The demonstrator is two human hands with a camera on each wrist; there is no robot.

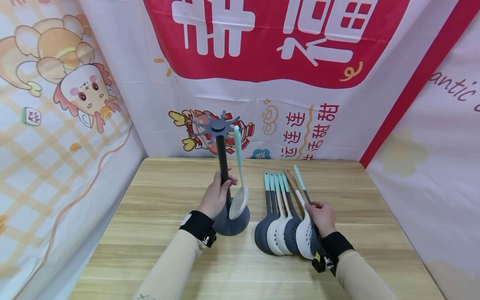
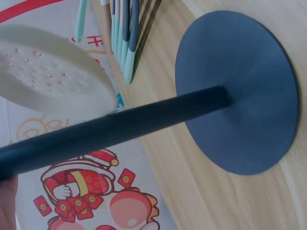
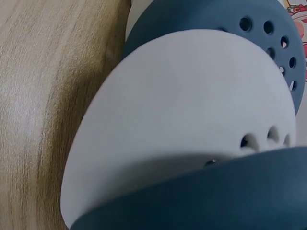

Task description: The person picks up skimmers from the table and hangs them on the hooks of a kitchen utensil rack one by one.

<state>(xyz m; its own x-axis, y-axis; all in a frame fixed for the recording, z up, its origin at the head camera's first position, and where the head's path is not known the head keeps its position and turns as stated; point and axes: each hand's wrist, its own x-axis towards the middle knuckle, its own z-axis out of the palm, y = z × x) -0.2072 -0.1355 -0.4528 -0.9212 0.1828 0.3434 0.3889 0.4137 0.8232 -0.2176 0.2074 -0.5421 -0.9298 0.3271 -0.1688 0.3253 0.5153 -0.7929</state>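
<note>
In the head view my left hand (image 1: 214,196) grips the black pole of a dark grey utensil stand (image 1: 232,227), which has a round base and a hooked top. A white skimmer (image 1: 239,202) with a mint handle hangs from its right side. My right hand (image 1: 323,216) pinches the shaft of a dark grey spoon-like utensil (image 3: 216,196) with a mint handle, at the right end of an overlapping row. Beside it in the row lies a white perforated spoon (image 1: 304,237) with a brown handle. The held utensil's head is partly hidden by the wrist gear.
Several more dark and white utensils (image 1: 271,239) lie overlapped to the left, handles toward the back. They rest on the wooden table (image 1: 168,200), right of the stand's base. A printed cloth (image 1: 240,96) hangs behind the table; more cloth covers both sides.
</note>
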